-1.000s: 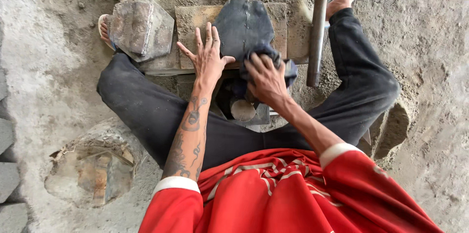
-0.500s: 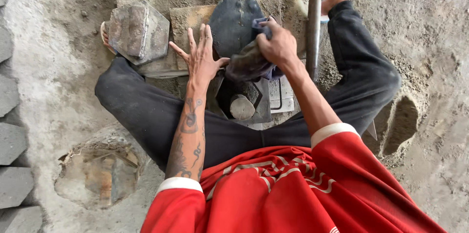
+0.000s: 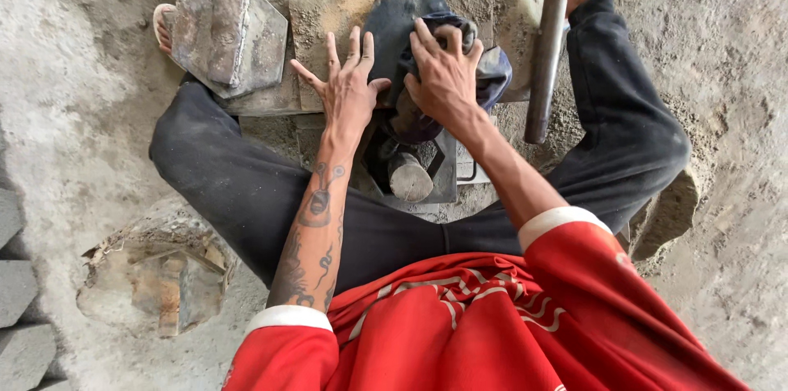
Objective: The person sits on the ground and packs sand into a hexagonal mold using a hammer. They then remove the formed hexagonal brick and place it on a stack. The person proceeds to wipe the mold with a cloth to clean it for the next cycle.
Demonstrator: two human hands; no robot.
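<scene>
- A seated person in a red shirt presses the left hand [image 3: 349,91] flat, fingers spread apart, on the dark curved metal mould [image 3: 394,26] lying between the outstretched legs on the sandy floor [image 3: 739,194].
- The right hand [image 3: 443,79], fingers clamped on a bunched dark blue cloth [image 3: 492,79], rests on the mould just beside the left (the right is the one on the cloth).
- The mould's long axis runs away from the body; a short round stub [image 3: 409,178] sits beneath the hands.
- A grey hexagonal metal block [image 3: 226,34] lies to the left, a long metal bar [image 3: 548,46] to the right.
</scene>
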